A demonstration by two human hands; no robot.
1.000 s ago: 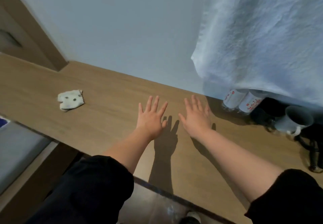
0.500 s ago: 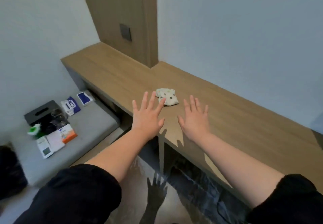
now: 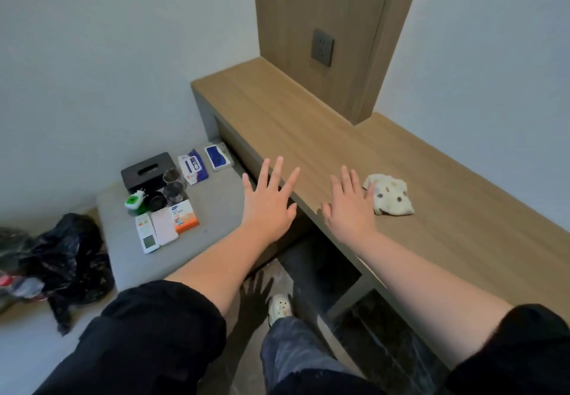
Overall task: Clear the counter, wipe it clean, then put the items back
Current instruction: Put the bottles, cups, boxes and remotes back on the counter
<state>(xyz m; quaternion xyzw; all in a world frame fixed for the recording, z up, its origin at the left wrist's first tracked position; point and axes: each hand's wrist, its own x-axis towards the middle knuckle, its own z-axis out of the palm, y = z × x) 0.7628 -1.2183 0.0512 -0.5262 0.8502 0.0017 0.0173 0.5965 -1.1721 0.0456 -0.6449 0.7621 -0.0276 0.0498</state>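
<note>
Fingers (image 3: 277, 174) splayed straight, empty: left hand (image 3: 268, 209), right hand (image 3: 351, 212) beside crumpled spotted cloth (image 3: 391, 197).

Domestic room, of the bedroom or guest-room kind. Fittings: built-in wood-grain table (image 3: 308, 123) run along plain white walls (image 3: 92, 55), matching wood panel (image 3: 308, 9) carrying a grey wall socket (image 3: 323, 51), low grey cushioned seat (image 3: 222, 209) beside the table. Contents on the seat: black tissue box (image 3: 148, 170), packs of wipes (image 3: 192, 166), two glass tumblers (image 3: 172, 178), green-and-white plug-in device (image 3: 134, 202), small cartons (image 3: 185, 217); a black plastic bag (image 3: 71, 256) lies to the left, a spotted cloth (image 3: 389, 195) on the table.
</note>
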